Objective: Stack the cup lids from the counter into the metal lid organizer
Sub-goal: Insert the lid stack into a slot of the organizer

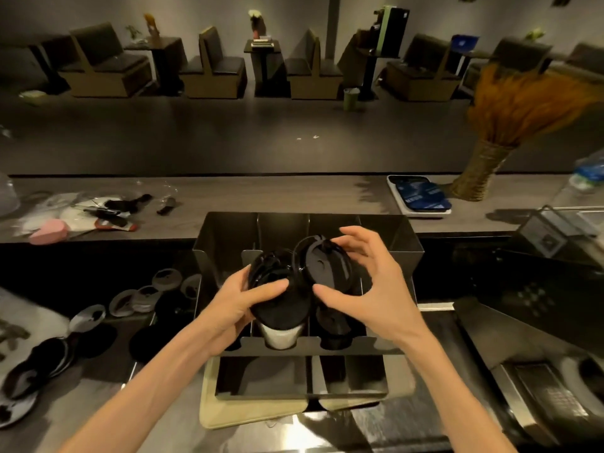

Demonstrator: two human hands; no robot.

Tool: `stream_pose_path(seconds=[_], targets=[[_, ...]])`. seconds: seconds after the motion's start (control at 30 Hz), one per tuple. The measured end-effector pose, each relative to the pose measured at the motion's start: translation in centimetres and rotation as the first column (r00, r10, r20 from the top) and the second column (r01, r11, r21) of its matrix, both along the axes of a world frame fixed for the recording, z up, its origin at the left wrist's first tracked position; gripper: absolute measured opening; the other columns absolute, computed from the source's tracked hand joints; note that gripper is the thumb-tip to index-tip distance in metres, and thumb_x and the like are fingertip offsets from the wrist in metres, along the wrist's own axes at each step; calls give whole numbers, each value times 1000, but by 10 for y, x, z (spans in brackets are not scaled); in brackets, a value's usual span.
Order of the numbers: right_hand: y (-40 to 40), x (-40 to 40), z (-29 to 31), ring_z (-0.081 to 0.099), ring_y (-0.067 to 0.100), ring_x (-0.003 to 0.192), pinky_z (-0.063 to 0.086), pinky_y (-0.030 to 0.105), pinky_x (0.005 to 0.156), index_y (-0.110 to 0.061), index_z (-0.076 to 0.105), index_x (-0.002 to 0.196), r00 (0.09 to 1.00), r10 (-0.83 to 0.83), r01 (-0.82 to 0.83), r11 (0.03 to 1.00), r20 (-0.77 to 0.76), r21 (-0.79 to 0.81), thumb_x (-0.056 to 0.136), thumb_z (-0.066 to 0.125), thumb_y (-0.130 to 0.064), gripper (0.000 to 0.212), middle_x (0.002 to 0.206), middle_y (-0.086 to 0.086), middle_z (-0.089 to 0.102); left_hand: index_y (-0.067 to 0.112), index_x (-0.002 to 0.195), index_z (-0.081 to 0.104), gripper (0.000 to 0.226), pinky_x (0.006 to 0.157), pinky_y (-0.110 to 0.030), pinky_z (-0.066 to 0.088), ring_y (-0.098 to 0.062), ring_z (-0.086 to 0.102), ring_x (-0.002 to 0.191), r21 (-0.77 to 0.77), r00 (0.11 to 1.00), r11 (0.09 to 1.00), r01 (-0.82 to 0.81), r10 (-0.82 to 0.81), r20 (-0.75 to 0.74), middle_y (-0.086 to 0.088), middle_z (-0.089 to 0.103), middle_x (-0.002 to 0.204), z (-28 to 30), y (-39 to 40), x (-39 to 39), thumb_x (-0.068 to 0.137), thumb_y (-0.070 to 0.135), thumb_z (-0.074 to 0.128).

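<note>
My left hand (243,297) grips a stack of black lids (277,289) above the metal organizer (405,243); my right hand (362,282) pinches one lid (327,266) by its rim. They're light, thin and slick, I'd judge, so the stiffer rim is where to hold.

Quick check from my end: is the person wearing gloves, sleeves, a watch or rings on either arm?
None show. Both forearms are bare from the bottom of the frame up to the wrists, with no sleeve edge in view. The left hand and right hand are ungloved. No watch, bracelet or ring is visible on the wrists or fingers.
</note>
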State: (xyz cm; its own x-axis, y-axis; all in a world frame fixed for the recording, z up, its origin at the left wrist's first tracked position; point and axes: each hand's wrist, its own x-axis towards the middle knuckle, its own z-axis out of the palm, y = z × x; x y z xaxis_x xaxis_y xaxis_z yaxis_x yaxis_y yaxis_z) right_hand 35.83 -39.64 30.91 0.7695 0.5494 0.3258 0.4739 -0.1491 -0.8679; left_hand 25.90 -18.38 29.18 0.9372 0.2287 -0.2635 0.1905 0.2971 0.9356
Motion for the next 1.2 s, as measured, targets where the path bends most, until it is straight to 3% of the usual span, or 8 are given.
stream_pose_path(seconds=[0.07, 0.2, 0.33, 0.5, 0.83, 1.03, 1.13, 1.2], targets=[[-19, 14, -3, 54, 0, 127, 44, 14, 105, -32, 46, 141, 1000, -18, 18, 996, -3, -83, 70, 95, -27, 87, 130, -18, 59, 17, 119, 69, 48, 82, -30, 57, -21, 72, 106, 8, 995, 995, -97, 97, -10, -4, 77, 111, -1, -3, -1, 73, 18, 80], [-36, 29, -22, 51, -2, 126, 46, 20, 104, -39, 41, 142, 995, 91, -67, 913, 41, -402, 68, 92, -38, 90, 132, -22, 53, 19, 115, 71, 43, 74, -26, 60, -18, 74, 98, 40, 982, 983, -179, 181, -58, -3, 78, 106, -10, -2, -11, 73, 17, 79], [-26, 32, -49, 45, 5, 129, 45, 29, 110, -32, 40, 147, 974, 198, -94, 801, 113, -592, 75, 86, -41, 86, 141, -15, 48, 21, 115, 70, 43, 75, -27, 59, -14, 75, 94, 59, 969, 974, -220, 225, -99, 0, 78, 104, -17, -6, -17, 73, 20, 80], [-12, 37, -72, 41, 18, 144, 40, 35, 116, -31, 27, 157, 959, 268, -111, 665, 96, -739, 83, 82, -36, 93, 154, -10, 46, 22, 122, 69, 51, 88, -38, 58, -21, 71, 108, 83, 959, 970, -227, 238, -156, -2, 76, 113, -24, -10, -20, 73, 26, 83], [-4, 45, -72, 41, 24, 146, 42, 42, 113, -27, 8, 163, 958, 282, -207, 569, -48, -796, 85, 83, -19, 108, 163, -5, 36, 21, 124, 68, 57, 89, -35, 57, -22, 70, 110, 96, 947, 970, -223, 239, -216, -3, 75, 116, -38, -14, -33, 70, 27, 85], [4, 44, -68, 55, 30, 130, 54, 41, 100, -24, 8, 163, 952, 296, -217, 462, -81, -860, 87, 78, -6, 105, 147, 12, 49, 21, 123, 68, 52, 86, -35, 57, -21, 71, 108, 85, 957, 981, -173, 187, -220, -3, 76, 115, -36, -19, -34, 73, 22, 82], [4, 44, -66, 51, 29, 135, 52, 40, 103, -23, 11, 163, 944, 318, -240, 468, -92, -851, 85, 80, -9, 105, 152, 9, 44, 22, 122, 69, 52, 85, -33, 57, -20, 72, 107, 86, 962, 985, -150, 165, -217, -3, 76, 114, -33, -22, -33, 72, 22, 83], [-1, 42, -66, 42, 25, 144, 46, 38, 111, -23, 19, 162, 952, 302, -219, 541, -55, -812, 84, 83, -19, 101, 161, 1, 36, 23, 121, 69, 54, 85, -33, 57, -20, 72, 107, 88, 965, 986, -144, 159, -207, -2, 76, 113, -33, -24, -32, 69, 23, 84]])
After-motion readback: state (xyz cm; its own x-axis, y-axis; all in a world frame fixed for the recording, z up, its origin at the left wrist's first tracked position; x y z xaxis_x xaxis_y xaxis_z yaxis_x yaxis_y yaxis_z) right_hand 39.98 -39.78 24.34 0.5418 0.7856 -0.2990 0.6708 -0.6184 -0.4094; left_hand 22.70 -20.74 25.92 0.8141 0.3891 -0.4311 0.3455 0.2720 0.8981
